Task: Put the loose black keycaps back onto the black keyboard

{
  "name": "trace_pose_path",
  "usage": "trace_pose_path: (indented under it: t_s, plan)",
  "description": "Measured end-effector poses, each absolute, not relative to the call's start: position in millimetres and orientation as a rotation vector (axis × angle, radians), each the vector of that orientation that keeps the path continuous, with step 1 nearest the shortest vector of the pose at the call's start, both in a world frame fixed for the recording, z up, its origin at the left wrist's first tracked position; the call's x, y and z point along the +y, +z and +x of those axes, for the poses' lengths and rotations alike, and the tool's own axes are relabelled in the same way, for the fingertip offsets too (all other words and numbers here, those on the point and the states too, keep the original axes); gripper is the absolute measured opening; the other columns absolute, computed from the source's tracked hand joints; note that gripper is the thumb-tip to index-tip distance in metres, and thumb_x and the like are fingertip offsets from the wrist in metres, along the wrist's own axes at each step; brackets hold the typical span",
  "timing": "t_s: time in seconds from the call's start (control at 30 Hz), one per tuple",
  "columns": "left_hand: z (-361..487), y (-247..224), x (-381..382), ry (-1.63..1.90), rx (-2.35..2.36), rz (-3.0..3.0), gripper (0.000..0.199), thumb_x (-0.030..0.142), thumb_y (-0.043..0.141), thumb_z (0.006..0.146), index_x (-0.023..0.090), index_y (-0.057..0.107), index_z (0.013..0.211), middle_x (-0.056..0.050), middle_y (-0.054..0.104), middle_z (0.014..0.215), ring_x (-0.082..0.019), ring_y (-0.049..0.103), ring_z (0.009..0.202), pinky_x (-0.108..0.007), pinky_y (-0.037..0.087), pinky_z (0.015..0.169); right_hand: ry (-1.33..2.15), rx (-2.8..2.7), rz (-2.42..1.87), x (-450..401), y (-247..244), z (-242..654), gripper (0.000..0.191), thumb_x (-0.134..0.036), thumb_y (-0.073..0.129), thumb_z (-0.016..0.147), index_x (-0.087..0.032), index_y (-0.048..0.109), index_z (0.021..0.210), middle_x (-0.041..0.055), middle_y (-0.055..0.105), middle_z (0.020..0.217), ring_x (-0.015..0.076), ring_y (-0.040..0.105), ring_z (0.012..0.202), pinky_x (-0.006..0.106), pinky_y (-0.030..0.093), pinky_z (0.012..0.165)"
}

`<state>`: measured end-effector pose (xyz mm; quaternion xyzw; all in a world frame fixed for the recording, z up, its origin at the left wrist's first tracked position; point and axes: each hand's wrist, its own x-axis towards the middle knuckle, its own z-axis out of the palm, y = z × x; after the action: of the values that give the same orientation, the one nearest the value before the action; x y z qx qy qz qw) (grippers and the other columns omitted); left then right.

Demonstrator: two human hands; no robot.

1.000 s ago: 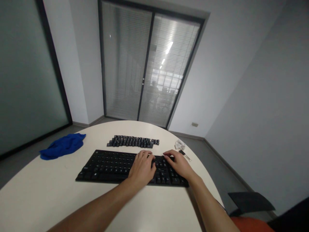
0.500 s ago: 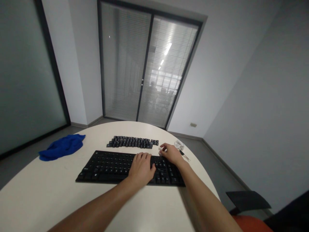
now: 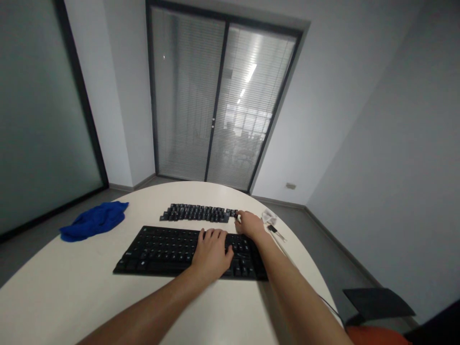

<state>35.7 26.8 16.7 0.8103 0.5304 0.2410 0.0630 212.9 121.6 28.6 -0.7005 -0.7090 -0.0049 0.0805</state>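
A black keyboard [image 3: 161, 249] lies on the round pale table. Across its right-centre keys rests my left hand [image 3: 211, 251], palm down, fingers stretched out and slightly spread, holding nothing. Beyond the keyboard, loose black keycaps [image 3: 196, 212] sit in neat rows on the tabletop. My right hand [image 3: 249, 224] reaches over the keyboard's far right corner to the right end of those rows. Its thumb and fingers are pinched at a small dark keycap [image 3: 236, 213], partly hidden by the fingertips.
A crumpled blue cloth [image 3: 95, 220] lies at the left of the table [image 3: 187, 306]. Right of my right hand are a clear plastic piece [image 3: 269, 217] and a small tool with a black part and thin metal prongs [image 3: 276, 232]. A dark chair [image 3: 377, 304] stands at lower right.
My right hand has moved a little left and away from me, from above the keyboard's far edge to the end of the keycap rows. My left hand stays on the keyboard.
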Motion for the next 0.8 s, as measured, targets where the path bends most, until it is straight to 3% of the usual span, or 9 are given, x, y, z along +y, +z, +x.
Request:
trace_pose_path:
  t_s: [0.37, 0.6, 0.8]
  plan:
    - [35.8, 18.6, 26.2, 0.720, 1.601, 2.446, 0.033, 0.032, 0.050, 0.091, 0.018, 0.063, 0.118, -0.011, 0.067, 0.122, -0.031, 0.054, 0.119, -0.052, 0.028, 0.114, 0.133, -2.060, -2.023, 106.0, 33.6, 223.1, 0.019, -0.026, 0.064, 0.085, -0.021, 0.078, 0.097, 0.0119, 0.077, 0.103, 0.0288, 0.070, 0.099, 0.034, 0.050, 0.084]
    - [36.3, 17.6, 26.9, 0.728, 1.606, 2.442, 0.033, 0.032, 0.051, 0.091, 0.017, 0.063, 0.119, -0.011, 0.067, 0.123, -0.031, 0.054, 0.120, -0.052, 0.027, 0.113, 0.343, -2.065, -1.743, 76.1, 42.7, 233.0, 0.024, -0.031, 0.063, 0.090, -0.019, 0.075, 0.107, 0.0064, 0.078, 0.103, 0.0203, 0.071, 0.094, 0.028, 0.050, 0.086]
    - [36.1, 17.7, 26.5, 0.724, 1.606, 2.459, 0.032, 0.032, 0.050, 0.092, 0.019, 0.063, 0.118, -0.011, 0.067, 0.123, -0.030, 0.055, 0.119, -0.050, 0.029, 0.112, 0.624, -1.978, -1.401, 43.0, 41.1, 237.1, 0.024, -0.034, 0.064, 0.089, -0.019, 0.075, 0.104, 0.0059, 0.077, 0.105, 0.0224, 0.069, 0.101, 0.033, 0.049, 0.093]
